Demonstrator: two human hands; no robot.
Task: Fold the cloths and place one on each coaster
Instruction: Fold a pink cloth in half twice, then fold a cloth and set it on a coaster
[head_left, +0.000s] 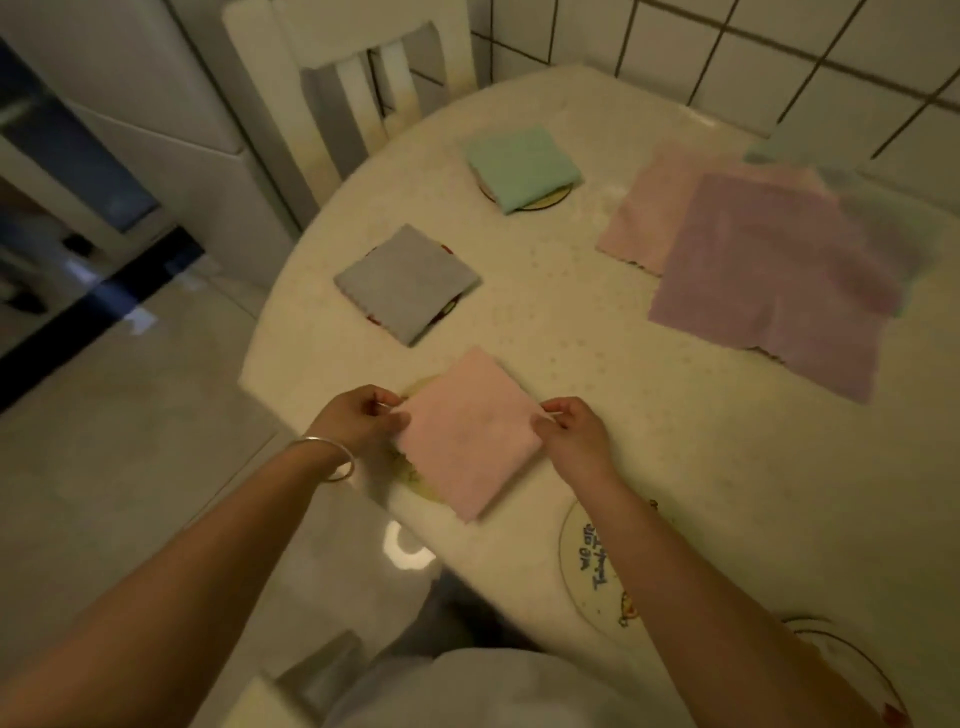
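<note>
Both hands, left hand (358, 415) and right hand (569, 428), pinch pink cloth (470, 434) by opposite corners over coaster (415, 480); looks light, limp.

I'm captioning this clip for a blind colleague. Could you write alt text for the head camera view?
Both hands, left hand and right hand, pinch opposite corners of a folded pink cloth lying over a coaster at the round table's near edge. Farther back, a folded grey cloth and a folded green cloth each cover a coaster; unfolded pink and purple cloths lie stacked to the right.
</note>
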